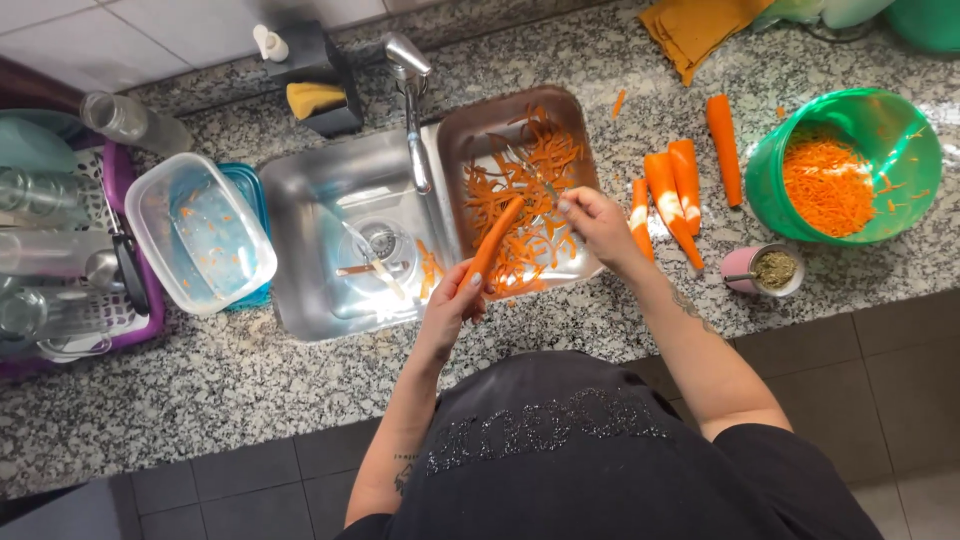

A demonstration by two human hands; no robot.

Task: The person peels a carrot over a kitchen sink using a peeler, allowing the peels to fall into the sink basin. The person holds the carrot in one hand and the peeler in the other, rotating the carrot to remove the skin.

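Speckled polished stone desk [250, 380]; shiny steel sink [300, 200] at nine o'clock; glossy green plastic bowl [770, 170] at three o'clock

Open table [250, 390] in front of the sink [330, 200]; peeled carrots [675, 185], small cup [765, 268] and green bowl [850, 165] crowd the right, the faucet [412, 110] blocks behind.

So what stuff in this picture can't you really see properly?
- Tool in the right hand, head view: mostly hidden by the fingers, too thin to identify.
- Lower end of the carrot: covered by the left hand.
- Tray floor: buried under peels.
- Teal object, top right: cut off by the picture edge.
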